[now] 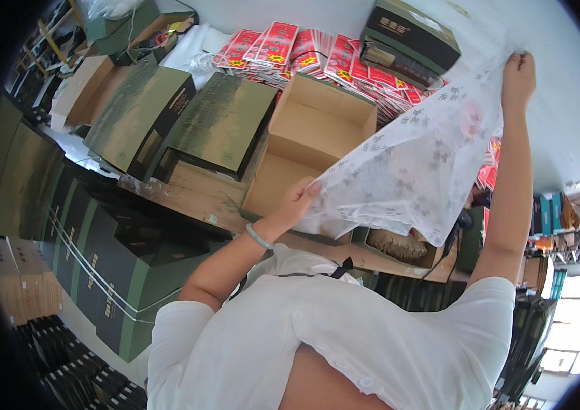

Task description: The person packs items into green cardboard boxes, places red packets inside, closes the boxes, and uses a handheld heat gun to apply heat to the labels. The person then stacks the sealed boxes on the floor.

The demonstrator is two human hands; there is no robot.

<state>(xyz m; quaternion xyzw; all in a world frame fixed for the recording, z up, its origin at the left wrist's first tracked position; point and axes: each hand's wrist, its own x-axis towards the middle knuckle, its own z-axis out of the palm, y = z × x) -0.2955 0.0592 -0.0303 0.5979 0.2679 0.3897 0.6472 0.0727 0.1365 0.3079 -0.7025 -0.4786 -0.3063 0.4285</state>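
A thin white sheet of printed wrapping paper [406, 160] is stretched between my hands. My right hand [520, 78], raised at the upper right, pinches its far corner. Lower down, my left hand [298, 203] grips another edge of the sheet, just over an open shoebox. That box [273, 179] has bare brown cardboard inside, and its lid stands up at the back. Under the sheet's lower edge, a brown sole [398, 244], seemingly of a shoe, shows in another open box. The sheet partly hides both boxes.
Two closed green boxes [225, 123] sit on the wooden table [197, 191] to the left. Red printed packets [273, 44] are piled along the wall. Dark boxes [413, 31] are stacked at the back, and large strapped green boxes [109, 273] stand at the lower left.
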